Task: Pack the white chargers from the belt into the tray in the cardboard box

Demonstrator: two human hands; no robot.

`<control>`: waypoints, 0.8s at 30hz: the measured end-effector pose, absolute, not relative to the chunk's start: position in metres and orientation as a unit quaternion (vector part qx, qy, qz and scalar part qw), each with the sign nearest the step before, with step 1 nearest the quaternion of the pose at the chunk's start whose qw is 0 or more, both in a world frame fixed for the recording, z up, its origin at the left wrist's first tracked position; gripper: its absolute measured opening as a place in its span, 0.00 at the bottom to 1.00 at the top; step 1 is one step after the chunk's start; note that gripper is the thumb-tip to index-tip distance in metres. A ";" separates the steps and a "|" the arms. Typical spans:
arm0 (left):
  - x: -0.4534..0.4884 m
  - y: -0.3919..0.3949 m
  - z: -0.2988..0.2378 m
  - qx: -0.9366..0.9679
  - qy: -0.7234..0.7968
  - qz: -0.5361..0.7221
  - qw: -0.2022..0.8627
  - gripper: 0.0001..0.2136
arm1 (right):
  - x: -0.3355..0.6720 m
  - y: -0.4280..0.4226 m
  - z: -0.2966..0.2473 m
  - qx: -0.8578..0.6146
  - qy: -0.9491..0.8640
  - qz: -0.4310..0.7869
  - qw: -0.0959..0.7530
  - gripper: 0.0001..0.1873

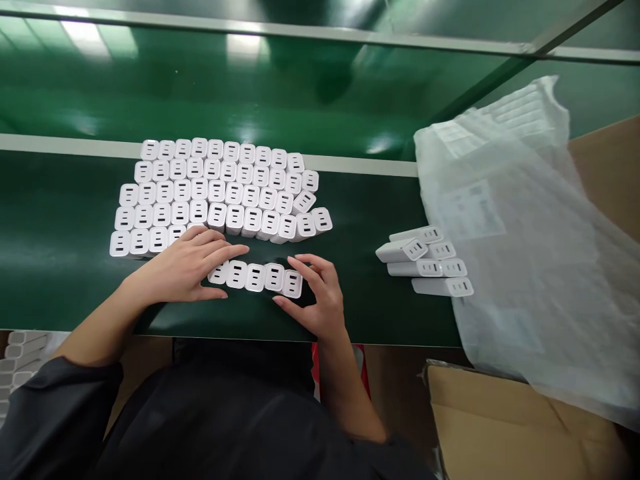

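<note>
A short row of white charger blocks (255, 276) stands upright on the green belt (60, 280) in front of me. My left hand (187, 267) lies against the row's left end, fingers stretched flat over the first block. At the row's right end, my right hand (315, 297) has its fingers curved and apart, the fingertips touching the last block. Behind the row stands a large packed block of the same white chargers (220, 193) in several rows.
Several chargers lie on their sides in a small pile (430, 263) to the right. A crumpled clear plastic bag (520, 253) covers a cardboard box (505, 427) at the right edge. More white parts (20, 360) sit low at the far left.
</note>
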State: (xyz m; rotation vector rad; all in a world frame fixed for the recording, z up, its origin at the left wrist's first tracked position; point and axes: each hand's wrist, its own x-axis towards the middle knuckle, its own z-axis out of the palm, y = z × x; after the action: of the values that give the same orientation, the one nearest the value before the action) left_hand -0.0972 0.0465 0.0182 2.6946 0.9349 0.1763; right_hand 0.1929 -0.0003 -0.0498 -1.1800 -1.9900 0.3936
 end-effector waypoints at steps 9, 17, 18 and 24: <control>-0.096 0.046 0.014 0.931 0.328 0.055 0.147 0.33 | 0.169 -0.009 -0.051 -0.403 -0.857 0.002 0.322 0.26; -0.097 0.038 0.015 0.917 0.364 0.076 0.146 0.34 | 0.164 -0.009 -0.035 -0.369 -0.874 -0.045 0.313 0.13; -0.098 0.038 0.015 0.914 0.370 0.080 0.143 0.34 | 0.162 -0.009 -0.033 -0.371 -0.875 -0.048 0.309 0.11; -0.101 0.037 0.017 0.895 0.412 0.083 0.150 0.31 | 0.154 -0.007 -0.029 -0.377 -0.876 -0.027 0.299 0.03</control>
State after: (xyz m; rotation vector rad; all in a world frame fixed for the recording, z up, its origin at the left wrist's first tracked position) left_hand -0.1014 0.0365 0.0166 2.5701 1.1847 0.2383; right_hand 0.1544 -0.0070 -0.0288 -1.0005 -2.3268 -0.0717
